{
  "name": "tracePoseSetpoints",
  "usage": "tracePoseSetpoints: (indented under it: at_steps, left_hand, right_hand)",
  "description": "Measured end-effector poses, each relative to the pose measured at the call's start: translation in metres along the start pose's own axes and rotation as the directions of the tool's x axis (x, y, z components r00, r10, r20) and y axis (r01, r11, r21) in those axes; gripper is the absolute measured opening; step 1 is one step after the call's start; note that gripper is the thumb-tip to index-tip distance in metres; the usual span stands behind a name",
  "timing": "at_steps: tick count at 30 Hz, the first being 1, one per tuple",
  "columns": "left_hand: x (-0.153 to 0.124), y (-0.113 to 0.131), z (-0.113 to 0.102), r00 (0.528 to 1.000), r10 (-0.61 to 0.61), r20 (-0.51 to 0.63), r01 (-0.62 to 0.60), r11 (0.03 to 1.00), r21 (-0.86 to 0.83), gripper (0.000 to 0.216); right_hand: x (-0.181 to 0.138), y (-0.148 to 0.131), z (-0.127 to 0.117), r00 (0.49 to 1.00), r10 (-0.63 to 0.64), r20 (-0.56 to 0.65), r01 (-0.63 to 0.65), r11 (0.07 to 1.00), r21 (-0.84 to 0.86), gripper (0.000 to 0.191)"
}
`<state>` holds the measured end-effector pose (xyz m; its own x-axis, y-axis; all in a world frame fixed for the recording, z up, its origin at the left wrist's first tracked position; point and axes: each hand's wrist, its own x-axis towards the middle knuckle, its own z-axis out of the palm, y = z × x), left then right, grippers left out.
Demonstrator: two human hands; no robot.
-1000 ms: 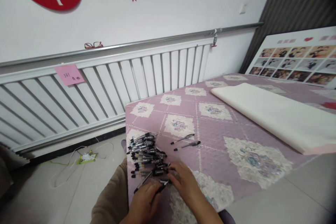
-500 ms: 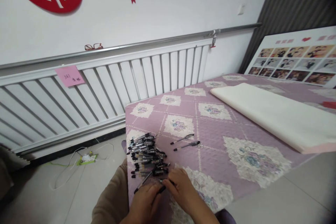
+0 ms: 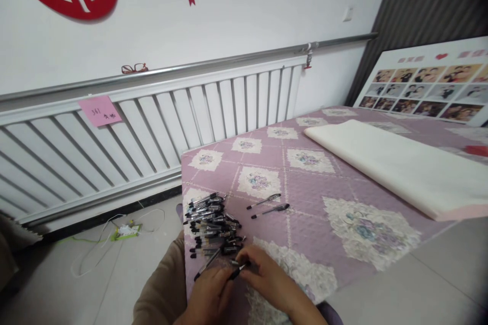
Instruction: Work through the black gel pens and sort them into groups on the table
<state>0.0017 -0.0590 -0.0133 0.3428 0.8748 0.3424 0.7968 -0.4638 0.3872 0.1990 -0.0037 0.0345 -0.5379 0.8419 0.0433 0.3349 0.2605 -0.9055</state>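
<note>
At the near edge of the table, my left hand [image 3: 210, 289] is closed around one end of a black pen [image 3: 237, 270]. My right hand [image 3: 267, 275] pinches the other end, so the pen slants between both hands. Part of it is hidden by the fingers. Just beyond my hands lies a pile of clear and black pens [image 3: 213, 223], stacked roughly side by side. One more pen [image 3: 208, 263] sticks out at a slant beside my left hand; whether that hand touches it, I cannot tell. Two separate pens [image 3: 270, 210] lie to the right of the pile.
A purple floral cloth [image 3: 301, 183] covers the table. Folded cream sheeting [image 3: 396, 162] lies at the right, with a photo board [image 3: 427, 84] behind it. A white radiator [image 3: 152, 132] runs along the wall. On the floor at left is a power strip [image 3: 127, 231] with cables.
My right hand has turned slightly and its fingers have shifted along the pen, so more of the pen's black end shows. My left hand has stayed nearly still. The pile is unchanged.
</note>
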Motion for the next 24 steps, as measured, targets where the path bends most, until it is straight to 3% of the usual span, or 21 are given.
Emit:
tracePoseSetpoints:
  at_steps: [2, 5, 8, 15, 19, 22, 24]
  left_hand:
    - [0.0002, 0.0002, -0.0003, 1.0, 0.001, -0.011, -0.001, 1.0, -0.008, 0.029]
    - [0.0006, 0.0001, -0.0004, 1.0, 0.01, -0.017, -0.01, 1.0, 0.001, 0.028]
    - [0.0007, 0.0002, -0.0003, 1.0, 0.006, -0.004, -0.006, 1.0, 0.019, 0.027]
    - [0.0001, 0.0002, -0.0006, 1.0, 0.008, -0.009, -0.009, 1.0, -0.009, 0.027]
    - [-0.0002, 0.0002, -0.0008, 1.0, 0.007, -0.009, -0.008, 1.0, -0.009, 0.029]
    - [-0.0005, -0.0005, 0.0, 1.0, 0.004, -0.012, -0.004, 1.0, 0.019, 0.028]
    - [-0.0006, -0.001, 0.0006, 1.0, 0.004, 0.001, -0.004, 1.0, 0.027, 0.029]
  right_hand:
    - [0.0006, 0.0006, 0.0004, 1.0, 0.007, -0.03, -0.007, 1.0, 0.0, 0.024]
    - [0.0038, 0.0025, 0.002, 0.997, -0.024, -0.067, 0.015, 0.992, -0.127, 0.009]
    - [0.0065, 0.0033, 0.003, 0.998, -0.048, -0.047, 0.036, 0.974, -0.224, 0.025]
    - [0.0017, -0.0006, -0.0026, 1.0, -0.011, -0.016, 0.009, 0.994, -0.113, 0.008]
    - [-0.0001, -0.0013, -0.0015, 0.999, 0.005, -0.032, -0.006, 1.0, -0.031, 0.024]
    - [0.0031, 0.0019, 0.0027, 0.998, -0.003, -0.056, -0.003, 0.994, -0.112, 0.011]
    - [0.0062, 0.0052, 0.0054, 0.999, -0.013, -0.042, 0.004, 0.98, -0.2, 0.017]
